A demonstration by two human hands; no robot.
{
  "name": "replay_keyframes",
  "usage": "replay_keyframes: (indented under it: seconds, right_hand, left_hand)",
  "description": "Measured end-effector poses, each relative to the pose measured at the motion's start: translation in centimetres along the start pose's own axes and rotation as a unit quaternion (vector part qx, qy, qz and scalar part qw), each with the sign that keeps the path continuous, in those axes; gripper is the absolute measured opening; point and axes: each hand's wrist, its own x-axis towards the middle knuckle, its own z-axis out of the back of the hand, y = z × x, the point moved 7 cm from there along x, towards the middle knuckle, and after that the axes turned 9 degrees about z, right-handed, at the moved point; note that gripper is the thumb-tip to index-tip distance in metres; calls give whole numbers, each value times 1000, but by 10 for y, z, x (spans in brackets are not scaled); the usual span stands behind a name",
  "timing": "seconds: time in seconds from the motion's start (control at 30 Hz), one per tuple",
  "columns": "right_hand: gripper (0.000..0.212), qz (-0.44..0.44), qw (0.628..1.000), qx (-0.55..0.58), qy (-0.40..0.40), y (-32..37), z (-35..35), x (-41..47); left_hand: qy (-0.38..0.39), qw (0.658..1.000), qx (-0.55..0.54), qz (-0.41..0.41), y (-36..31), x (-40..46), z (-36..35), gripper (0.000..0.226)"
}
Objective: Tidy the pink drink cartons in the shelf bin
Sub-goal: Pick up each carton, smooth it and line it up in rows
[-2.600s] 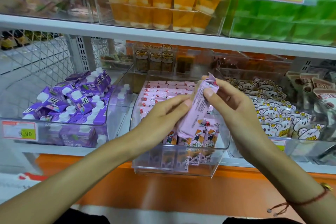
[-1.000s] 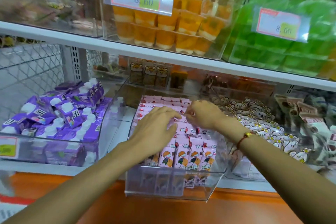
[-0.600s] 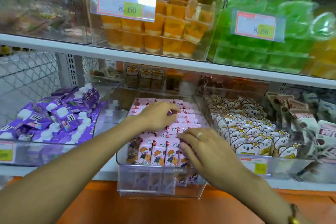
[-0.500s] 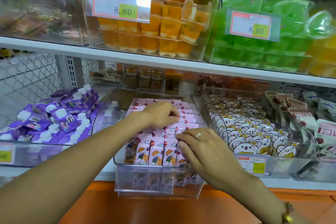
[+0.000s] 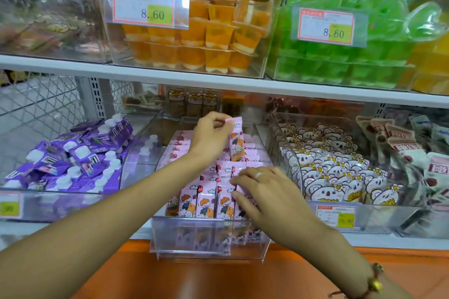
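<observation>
— Standing upright above the rows, one pink carton (image 5: 236,139) is pinched at its top edge by the left hand (image 5: 211,137), thumb and fingers (image 5: 218,121) pressed together on it, its lower end just over the others. Where are the rest?

— The pink drink cartons (image 5: 206,198) fill the clear shelf bin (image 5: 209,238), packed in rows, front row upright with cartoon faces outward.

— And the right hand (image 5: 269,198)?

— It lies palm down on the front right cartons, fingers (image 5: 239,199) slightly spread and curled over their tops, pressing rather than pinching. A ring shows on one finger, a red bracelet (image 5: 373,283) at the wrist.

— What sits around the bin?

— Purple pouches (image 5: 73,155) in the bin to its left, koala-print packs (image 5: 332,172) to its right. On the shelf above, orange jelly cups (image 5: 206,39) and green jelly cups (image 5: 340,56), each behind a price tag (image 5: 148,8) reading 8.60.
</observation>
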Motion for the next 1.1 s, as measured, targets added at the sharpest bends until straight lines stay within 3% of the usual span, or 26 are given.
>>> replay_keyframes:
  seconds: [0.2, 0.33, 0.4, 0.5, 0.6, 0.9, 0.97, 1.1]
  right_hand:
    - [45, 7, 1000, 4, -12, 1, 3, 0]
    - [35, -5, 1000, 11, -5, -4, 12, 7]
    - [22, -67, 991, 96, -71, -11, 27, 13]
    - [16, -141, 913, 345, -168, -10, 37, 19]
    - [23, -130, 859, 480, -122, 16, 22, 28]
    - [11, -170, 794, 568, -135, 21, 5, 24]
    - [9, -211, 757, 600, -153, 13, 0, 19]
    - [25, -252, 670, 669, -197, 0, -1, 12]
  left_hand:
    - [-162, 971, -118, -128, -19, -57, 56, 5]
    - [-171, 966, -155, -119, -16, -78, 82, 10]
    - [-156, 969, -165, -99, -11, -84, 87, 8]
    - [-120, 977, -163, -70, -6, -85, 87, 8]
    - [-80, 984, -144, -67, -7, -85, 81, 10]
    - [6, 987, -149, -56, 0, -85, 67, 12]
    - [19, 993, -101, -63, 2, -85, 63, 15]
    - [76, 995, 1, -65, 9, -91, 48, 33]
